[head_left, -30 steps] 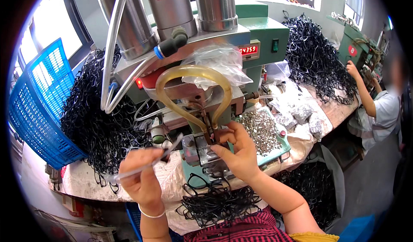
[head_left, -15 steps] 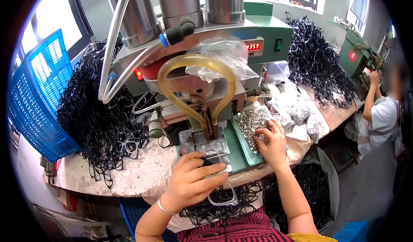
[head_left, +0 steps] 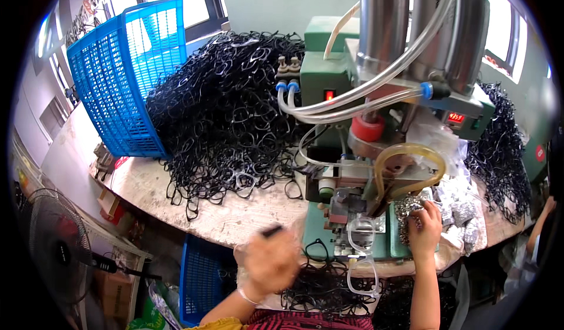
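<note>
On my end of the feed I'm having the R hand [head_left: 424, 229] sitting at the green tray [head_left: 400, 249], fingers curling down into the small metal parts [head_left: 406, 208]. They're looking part-bent and they're touching the bits, but the tips are hiding, so idk if they're pinching one rn. L hand [head_left: 273, 263] is coming thru as a blur left of the press [head_left: 330, 66], near the front edge of the counter [head_left: 141, 192]. A dark bit [head_left: 272, 231] is showing at its top, but I can't tell how far open those fingers are or whether they're gripping it.

Clear glasses frame [head_left: 359, 252] is lying btwn the two hands, apart from both: R fingers are resting up and to the right of it, L hand is hovering off to its left. Upper rim is sitting over the metal fixture [head_left: 341, 211], lower one is poking out toward a small pile of black frames [head_left: 323, 286].

Yellowish tube [head_left: 411, 148] is looping above all that. Over on the left, a big heap of dark frames [head_left: 235, 107] is spreading across the counter, w/ a blue basket [head_left: 117, 89] leaning right beside it.
</note>
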{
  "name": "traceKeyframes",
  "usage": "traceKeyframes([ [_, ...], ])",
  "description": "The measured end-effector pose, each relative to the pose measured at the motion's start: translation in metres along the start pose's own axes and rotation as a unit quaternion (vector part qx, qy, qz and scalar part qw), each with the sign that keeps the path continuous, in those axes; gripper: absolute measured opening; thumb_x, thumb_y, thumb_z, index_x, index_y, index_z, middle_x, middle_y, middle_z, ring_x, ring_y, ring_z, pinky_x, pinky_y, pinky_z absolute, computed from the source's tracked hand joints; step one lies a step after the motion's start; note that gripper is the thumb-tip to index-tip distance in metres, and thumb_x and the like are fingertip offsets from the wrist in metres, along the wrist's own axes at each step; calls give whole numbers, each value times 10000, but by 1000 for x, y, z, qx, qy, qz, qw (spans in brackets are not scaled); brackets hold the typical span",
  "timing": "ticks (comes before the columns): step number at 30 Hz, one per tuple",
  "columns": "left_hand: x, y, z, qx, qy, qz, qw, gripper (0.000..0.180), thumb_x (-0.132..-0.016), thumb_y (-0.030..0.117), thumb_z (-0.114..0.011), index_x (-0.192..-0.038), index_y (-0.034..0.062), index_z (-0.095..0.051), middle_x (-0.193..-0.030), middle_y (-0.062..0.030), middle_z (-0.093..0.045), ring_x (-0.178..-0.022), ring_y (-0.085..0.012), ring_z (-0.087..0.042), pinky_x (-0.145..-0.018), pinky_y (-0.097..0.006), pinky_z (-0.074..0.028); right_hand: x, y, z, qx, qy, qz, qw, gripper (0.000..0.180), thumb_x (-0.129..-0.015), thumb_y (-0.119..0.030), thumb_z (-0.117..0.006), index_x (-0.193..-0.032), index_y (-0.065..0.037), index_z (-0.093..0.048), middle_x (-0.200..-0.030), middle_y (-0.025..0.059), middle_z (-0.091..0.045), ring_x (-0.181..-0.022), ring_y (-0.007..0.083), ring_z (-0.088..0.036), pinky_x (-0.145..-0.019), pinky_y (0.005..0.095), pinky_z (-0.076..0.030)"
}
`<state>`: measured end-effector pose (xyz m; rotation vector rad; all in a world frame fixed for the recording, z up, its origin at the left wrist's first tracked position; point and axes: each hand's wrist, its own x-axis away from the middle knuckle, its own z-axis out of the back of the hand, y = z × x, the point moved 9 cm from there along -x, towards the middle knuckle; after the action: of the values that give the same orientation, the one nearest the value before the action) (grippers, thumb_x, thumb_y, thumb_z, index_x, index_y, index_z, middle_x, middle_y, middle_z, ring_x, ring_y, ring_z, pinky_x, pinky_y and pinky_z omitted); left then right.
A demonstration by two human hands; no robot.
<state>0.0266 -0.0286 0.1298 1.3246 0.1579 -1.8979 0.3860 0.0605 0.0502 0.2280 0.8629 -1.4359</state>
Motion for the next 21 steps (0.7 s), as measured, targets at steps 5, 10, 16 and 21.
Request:
traceKeyframes([
  [5, -29, -100, 67, -179, 52, 91, 978, 147, -804, -27, -717, -930, 41, -685, -950, -91, -710, -826, -297, -648, -764, -386, -497, -9, -12, 3, -106, 23, -57, 992, 96, -758, -37, -714, -848, -36, -682, -973, 161, -700, -971, 338, -658, -868, 407, -505],
  [10, -23, -218, -13, -366, -160, 109, 910, 66, -793, 31, -679, -850, 54, -656, -878, -111, -601, -783, -311, -638, -660, -409, -527, -22, -14, -7, -183, 42, -79, 979, 77, -780, -27, -697, -849, -17, -663, -813, 103, -662, -762, 260, -630, -738, 344, -495],
  [16, 30, -291, -60, -381, -182, 155, 893, 27, -791, 38, -635, -766, 40, -626, -906, -132, -584, -774, -346, -639, -646, -455, -527, 16, 6, 12, -265, 49, -209, 940, 132, -829, 0, -691, -961, 12, -690, -871, 78, -683, -822, 172, -642, -796, 292, -503],
  [21, -11, -197, -56, -300, -191, -9, 935, 76, -824, 15, -643, -888, 26, -681, -932, -129, -627, -825, -354, -625, -743, -463, -516, 72, 43, 44, -268, 110, -268, 919, 94, -891, 39, -676, -976, 22, -712, -904, 41, -693, -870, 125, -637, -804, 274, -498],
])
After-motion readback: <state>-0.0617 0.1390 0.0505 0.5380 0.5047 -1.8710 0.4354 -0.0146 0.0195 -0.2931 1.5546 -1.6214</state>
